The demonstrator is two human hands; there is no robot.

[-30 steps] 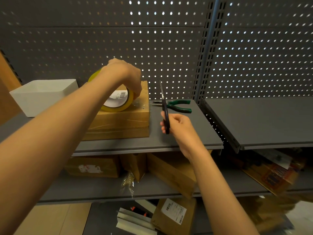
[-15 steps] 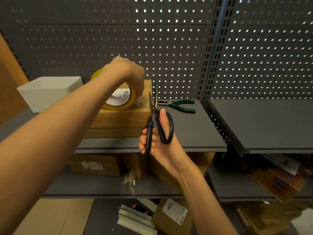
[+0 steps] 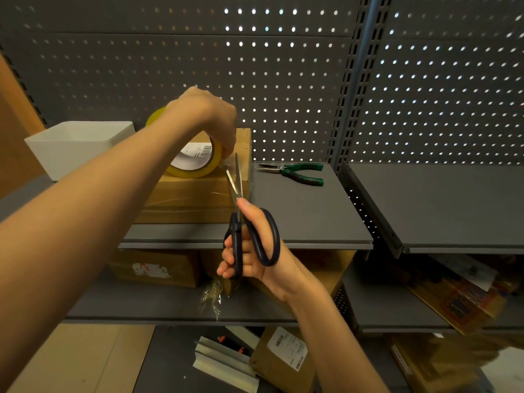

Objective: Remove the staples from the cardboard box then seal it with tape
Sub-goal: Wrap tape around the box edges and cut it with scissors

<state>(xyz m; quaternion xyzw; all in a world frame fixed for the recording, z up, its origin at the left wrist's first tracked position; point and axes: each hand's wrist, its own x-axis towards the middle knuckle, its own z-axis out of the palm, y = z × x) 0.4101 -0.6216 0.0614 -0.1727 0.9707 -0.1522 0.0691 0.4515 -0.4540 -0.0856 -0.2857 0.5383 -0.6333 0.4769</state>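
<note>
A brown cardboard box [image 3: 187,199] sits on the grey shelf [image 3: 306,222], with clear tape across its top and front. My left hand [image 3: 207,114] grips a yellow tape roll [image 3: 195,163] standing on the box top near its right end. A short strip of clear tape runs from the roll down to the box's right edge. My right hand [image 3: 249,251] holds black-handled scissors [image 3: 241,217], blades parted around that strip just right of the roll.
Green-handled pliers [image 3: 295,173] lie on the shelf right of the box. A white bin [image 3: 76,146] stands at the left. Lower shelves hold several cardboard boxes [image 3: 153,268] and a crumpled plastic scrap [image 3: 211,299]. A perforated back panel [image 3: 283,80] rises behind.
My right hand turned the scissors and carried them left and forward; their blades now straddle the tape strip beside the roll. My left hand stayed on the roll.
</note>
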